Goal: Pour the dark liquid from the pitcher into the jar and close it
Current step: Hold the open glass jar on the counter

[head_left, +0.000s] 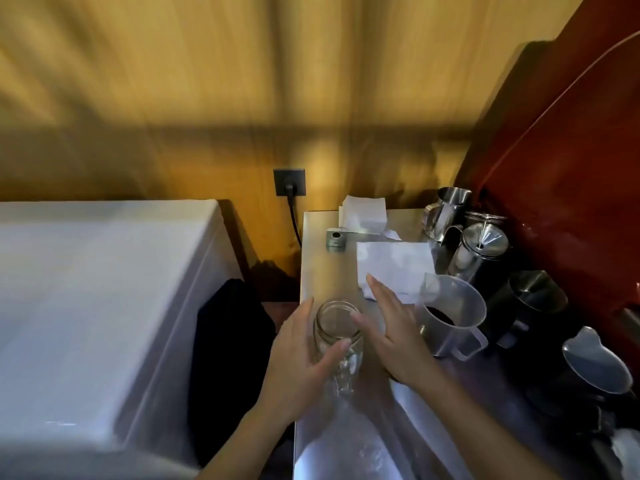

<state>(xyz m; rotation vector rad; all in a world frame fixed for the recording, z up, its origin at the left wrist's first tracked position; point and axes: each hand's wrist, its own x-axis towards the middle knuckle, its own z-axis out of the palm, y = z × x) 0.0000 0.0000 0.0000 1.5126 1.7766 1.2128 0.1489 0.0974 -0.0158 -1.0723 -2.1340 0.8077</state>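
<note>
Steadying the empty jar [337, 336] lower center with the left hand [298, 362] wrapped round it; right hand [391, 337] flat and loose, pitcher [450, 323] still full, so nothing poured yet.

Two bare hands in view, both forearms bare right down to the near frame edge. No sleeves or cuffs visible. Left hand [298, 358]: no ring, watch, strap or glove. Right hand [391, 327]: same, nothing worn on the fingers or at the wrist. Nails short and unpainted as far as the motion blur lets me tell. No marks or tattoos discernible. Rest of the body out of frame.
</note>
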